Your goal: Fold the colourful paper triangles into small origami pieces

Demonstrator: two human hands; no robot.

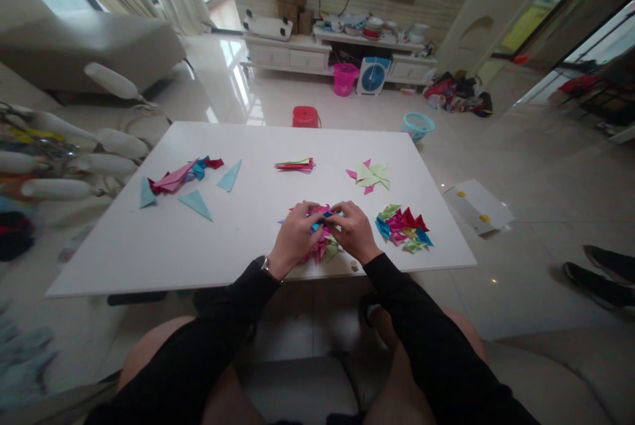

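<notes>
My left hand [294, 236] and my right hand [353, 232] meet over a multicoloured folded-paper piece [321, 248] near the front edge of the white table [149, 246]. Both hands have their fingers curled and pinched on this piece, which shows pink, blue and green parts between them. Just right of my right hand lies a pile of small folded paper units [404, 228] in green, red, pink and blue. Black sleeves cover both my forearms.
Farther back on the table lie a pale green and pink paper pinwheel [371, 176], a small stack of folded papers [295, 164], and, at the left, red and teal paper triangles [183, 184]. A red container [305, 117] and a light blue basket [417, 126] stand on the floor beyond.
</notes>
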